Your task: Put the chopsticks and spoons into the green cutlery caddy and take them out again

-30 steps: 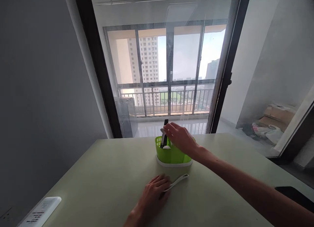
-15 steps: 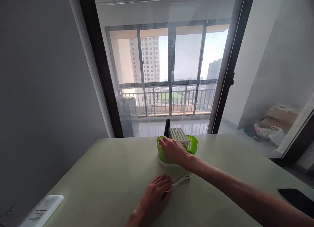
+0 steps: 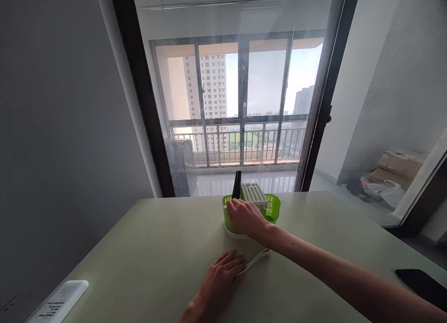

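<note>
My right hand [image 3: 246, 216] reaches to the front left of a green cutlery holder [image 3: 228, 220] with a white base. Its fingers are bent together at the rim, and a bit of something white shows by the fingertips; what they hold is mostly hidden. Black chopsticks [image 3: 237, 183] stand upright in the holder, and a white slotted piece [image 3: 254, 194] sits on top of it. My left hand [image 3: 225, 274] lies on the table, palm down, fingers stretched out. A slim white utensil, probably a spoon [image 3: 257, 258], lies with one end beside or under those fingers; that end is hidden.
The pale green table [image 3: 157, 248] reaches to a glass door with a dark frame [image 3: 316, 141]. A white device or power strip [image 3: 63, 299] lies at the front left. A black phone-like object [image 3: 421, 283] is at the right. Cardboard boxes and bags [image 3: 398, 171] are on the floor beyond.
The right hand has stayed at the holder's rim, with its fingers slightly shifted. The chopsticks look a little more spread. The left hand has hardly moved; the view has tilted slightly.
</note>
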A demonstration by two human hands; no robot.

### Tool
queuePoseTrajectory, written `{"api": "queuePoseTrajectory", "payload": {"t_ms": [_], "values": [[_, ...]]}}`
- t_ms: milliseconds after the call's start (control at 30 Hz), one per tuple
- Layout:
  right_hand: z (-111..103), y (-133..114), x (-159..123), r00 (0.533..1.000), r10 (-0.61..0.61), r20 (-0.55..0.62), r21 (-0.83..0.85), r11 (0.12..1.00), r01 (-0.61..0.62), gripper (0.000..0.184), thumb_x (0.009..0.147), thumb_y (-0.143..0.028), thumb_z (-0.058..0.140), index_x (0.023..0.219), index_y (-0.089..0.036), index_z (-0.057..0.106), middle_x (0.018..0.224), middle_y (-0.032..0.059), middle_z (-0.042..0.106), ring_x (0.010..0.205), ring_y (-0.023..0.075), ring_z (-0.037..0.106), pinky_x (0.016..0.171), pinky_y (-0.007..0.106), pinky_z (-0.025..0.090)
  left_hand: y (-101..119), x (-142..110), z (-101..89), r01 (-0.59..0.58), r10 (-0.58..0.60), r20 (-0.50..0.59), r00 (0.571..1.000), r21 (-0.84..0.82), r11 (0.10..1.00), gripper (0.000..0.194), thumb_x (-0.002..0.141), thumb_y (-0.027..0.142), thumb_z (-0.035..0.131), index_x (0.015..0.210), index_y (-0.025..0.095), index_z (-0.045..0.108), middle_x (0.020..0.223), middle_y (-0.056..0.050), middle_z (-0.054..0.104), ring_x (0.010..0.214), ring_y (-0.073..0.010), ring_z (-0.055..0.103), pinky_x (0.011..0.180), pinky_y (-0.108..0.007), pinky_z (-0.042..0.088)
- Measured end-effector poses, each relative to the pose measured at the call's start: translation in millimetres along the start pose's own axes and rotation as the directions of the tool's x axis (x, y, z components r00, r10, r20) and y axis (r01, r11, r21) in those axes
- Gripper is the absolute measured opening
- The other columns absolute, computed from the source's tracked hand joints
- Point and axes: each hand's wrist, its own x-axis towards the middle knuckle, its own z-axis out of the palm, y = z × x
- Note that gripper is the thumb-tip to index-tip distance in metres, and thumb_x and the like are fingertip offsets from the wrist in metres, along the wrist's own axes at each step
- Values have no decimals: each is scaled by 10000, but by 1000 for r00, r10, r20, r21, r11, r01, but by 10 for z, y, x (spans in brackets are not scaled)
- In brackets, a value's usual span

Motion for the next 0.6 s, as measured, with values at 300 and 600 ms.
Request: {"api": "queuePoseTrajectory", "payload": {"t_ms": [300,600], "values": [[-116,-108,-395,874,-391,-288,84,899,429,255,993,-123,491,1219,-181,593,1250,117,632,1146,237,592,982,380,509,94,16,-18,36,-45,-188,981,-50,998,310,1011,197,453,1203,259,688,1127,-44,763,1013,-202,704,912,-356,568],[-231,-58,-849,855,-519,-16,285,817,502,254,1025,-284,523,1258,-214,596,1033,54,705,886,164,683,786,261,511,243,48,-80,262,-428,34,903,-834,485,565,950,679,436,714,179,551,541,45,440,503,-97,400,529,-235,367]]}}
